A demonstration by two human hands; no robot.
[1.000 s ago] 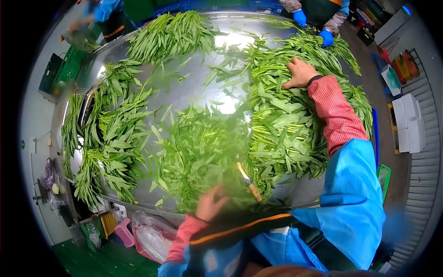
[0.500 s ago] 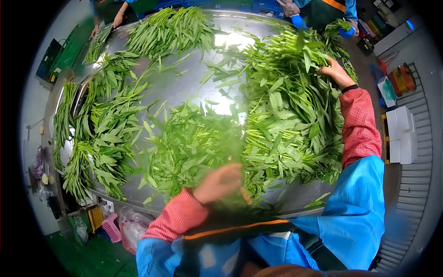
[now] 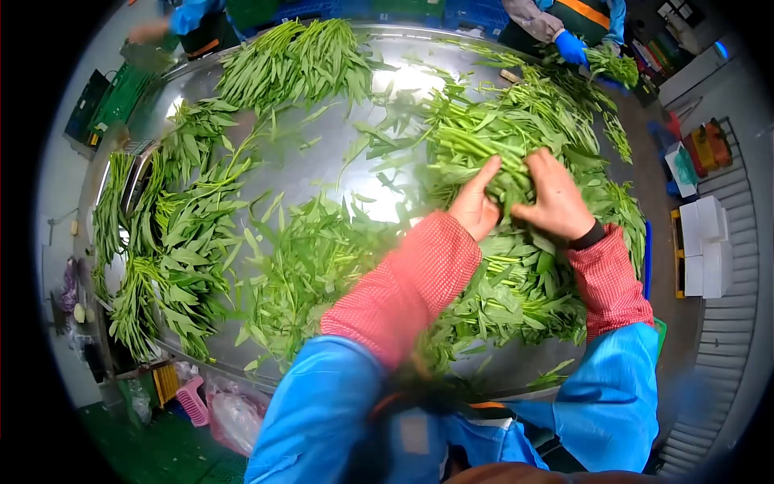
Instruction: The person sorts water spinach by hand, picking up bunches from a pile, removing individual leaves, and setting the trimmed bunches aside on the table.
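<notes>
Both my hands are at a bunch of water spinach [image 3: 476,147] on the right half of the metal table. My right hand [image 3: 558,202] grips the cut stem ends, thumb and fingers curled round them. My left hand [image 3: 477,206] is closed against the near left side of the same bunch, its thumb pointing up along the stems; part of its grip is hidden. Under and around them spreads a thick pile of water spinach [image 3: 524,282]. Left of my left forearm lies a looser heap of leaves [image 3: 302,266].
Bundles lie along the table's left side [image 3: 181,218] and at its far edge [image 3: 294,64]. A co-worker's blue-gloved hand [image 3: 571,48] handles greens at far right. Another person's blurred hand [image 3: 149,32] is at far left. White boxes [image 3: 704,246] stand at right.
My left hand has moved up and right from the near edge to the bunch. My right hand has come down and left, gripping stems. The far-left person's hand has lifted away from the table.
</notes>
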